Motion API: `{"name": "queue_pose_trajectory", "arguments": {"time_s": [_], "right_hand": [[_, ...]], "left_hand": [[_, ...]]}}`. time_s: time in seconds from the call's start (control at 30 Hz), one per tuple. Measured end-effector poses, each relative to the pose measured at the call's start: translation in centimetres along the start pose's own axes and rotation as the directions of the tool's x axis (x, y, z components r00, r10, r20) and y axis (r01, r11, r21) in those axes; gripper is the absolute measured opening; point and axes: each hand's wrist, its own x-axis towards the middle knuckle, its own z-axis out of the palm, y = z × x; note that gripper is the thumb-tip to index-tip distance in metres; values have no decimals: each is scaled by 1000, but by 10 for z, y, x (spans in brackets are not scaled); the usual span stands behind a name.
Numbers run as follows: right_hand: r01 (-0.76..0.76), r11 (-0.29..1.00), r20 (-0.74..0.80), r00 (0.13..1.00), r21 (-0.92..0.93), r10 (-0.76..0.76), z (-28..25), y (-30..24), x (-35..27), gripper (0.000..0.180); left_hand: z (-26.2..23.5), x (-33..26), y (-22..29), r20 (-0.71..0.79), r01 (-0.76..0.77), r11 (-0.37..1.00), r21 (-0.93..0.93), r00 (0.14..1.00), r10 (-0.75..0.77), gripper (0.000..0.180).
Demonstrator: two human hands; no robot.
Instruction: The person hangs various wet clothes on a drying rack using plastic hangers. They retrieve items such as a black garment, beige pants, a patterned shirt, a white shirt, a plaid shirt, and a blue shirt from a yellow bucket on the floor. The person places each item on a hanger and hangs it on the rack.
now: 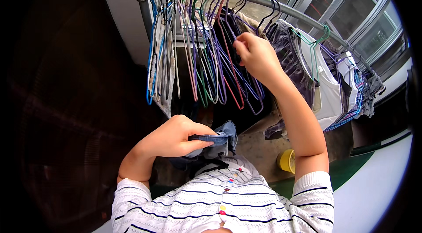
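My left hand (180,134) is closed on the waistband of a blue denim garment (226,134), which hangs in front of my waist. Whether it is trousers or shorts cannot be made out. My right hand (257,55) is raised to the metal rail (272,3), its fingers curled around a clothes hanger (231,28) at the right end of a row of bare ones. The fingertips are partly hidden. Blue, green, pink and purple wire hangers (204,70) hang close together left of that hand.
Clothes fill the rail's right side, among them a white sleeveless top (323,79) on a green hanger and a blue checked garment (354,101). A yellow bucket (286,161) stands on the floor at right. Windows (351,4) lie behind the rail, a white wall (125,13) at left.
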Motion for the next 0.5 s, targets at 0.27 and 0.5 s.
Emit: {"name": "queue_pose_trajectory", "arguments": {"time_s": [0.27, 0.5], "right_hand": [[-43, 997, 72, 997, 64, 38, 1, -19, -23, 26], [303, 950, -126, 948, 81, -292, 17, -8, -19, 18]], "left_hand": [[-3, -2, -2, -56, 64, 998, 10, 996, -63, 20], [-13, 17, 9, -256, 255, 957, -135, 925, -282, 54]]}}
